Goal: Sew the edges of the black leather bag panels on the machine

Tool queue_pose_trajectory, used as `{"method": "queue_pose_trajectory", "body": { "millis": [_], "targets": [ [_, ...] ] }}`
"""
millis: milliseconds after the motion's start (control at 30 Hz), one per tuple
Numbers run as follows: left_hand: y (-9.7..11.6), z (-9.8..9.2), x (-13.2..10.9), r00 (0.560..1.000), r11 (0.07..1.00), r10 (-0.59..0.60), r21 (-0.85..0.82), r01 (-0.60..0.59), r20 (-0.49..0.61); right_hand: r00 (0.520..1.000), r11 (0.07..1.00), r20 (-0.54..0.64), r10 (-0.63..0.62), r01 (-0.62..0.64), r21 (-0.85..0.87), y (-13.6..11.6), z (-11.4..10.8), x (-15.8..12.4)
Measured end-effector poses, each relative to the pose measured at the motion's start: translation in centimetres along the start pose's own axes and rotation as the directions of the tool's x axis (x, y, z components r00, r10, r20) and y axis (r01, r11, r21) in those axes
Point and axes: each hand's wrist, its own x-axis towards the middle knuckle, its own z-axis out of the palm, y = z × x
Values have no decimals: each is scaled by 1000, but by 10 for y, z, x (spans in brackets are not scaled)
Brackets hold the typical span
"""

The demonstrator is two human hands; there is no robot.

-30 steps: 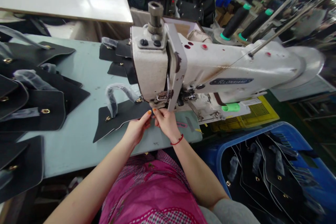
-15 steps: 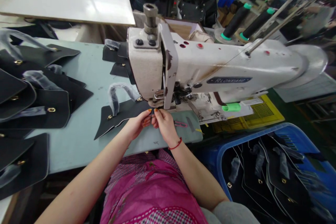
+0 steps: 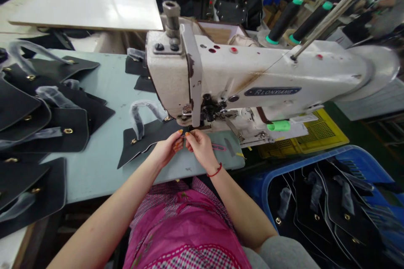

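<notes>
A black leather-like bag panel [image 3: 158,131] with a plastic-wrapped handle [image 3: 138,117] and gold-coloured fittings lies on the pale green table, its right end under the head of the white sewing machine [image 3: 172,71]. My left hand [image 3: 170,146] pinches the panel's near edge between thumb and fingers, just in front of the presser foot area. Close beside it, my right hand [image 3: 200,145] is closed in a pinch on the same edge, thumb tips almost meeting. The needle and the exact spot of the edge are hidden by the machine head and fingers.
Several similar black bag panels [image 3: 67,113] are piled at the table's left. A blue basket [image 3: 268,180] at the lower right holds more of them. Pink-handled snips [image 3: 219,147] lie right of my hands. Behind the machine stand black thread cones [image 3: 285,19].
The view has shifted slightly, so the machine sits a little further left and the left pile further right. Both hands still pinch the panel's edge at nearly the same spot.
</notes>
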Motion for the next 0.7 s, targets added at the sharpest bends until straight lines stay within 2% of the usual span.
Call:
{"method": "queue_pose_trajectory", "body": {
  "millis": [100,167,300,400,500,700],
  "targets": [
    [0,-2,1,1000,999,19,40,-19,5,1000,995,-15,-16,15,-96,16,-3,-16],
    [0,-2,2,999,997,43,61,-44,13,998,972,-35,-59,49,-228,32,-6,-27],
    [0,-3,6,996,995,78,56,-80,39,991,849,-10,-131,107,-517,67,-12,-40],
    [3,-3,9,995,995,90,44,-91,33,989,744,35,-144,131,-655,84,-14,-44],
    [7,-3,12,994,992,104,73,-106,35,984,674,86,-153,168,-719,91,-13,-45],
    [11,-4,19,989,988,137,71,-141,52,981,622,122,-153,192,-760,92,-12,-44]
  ]
}}
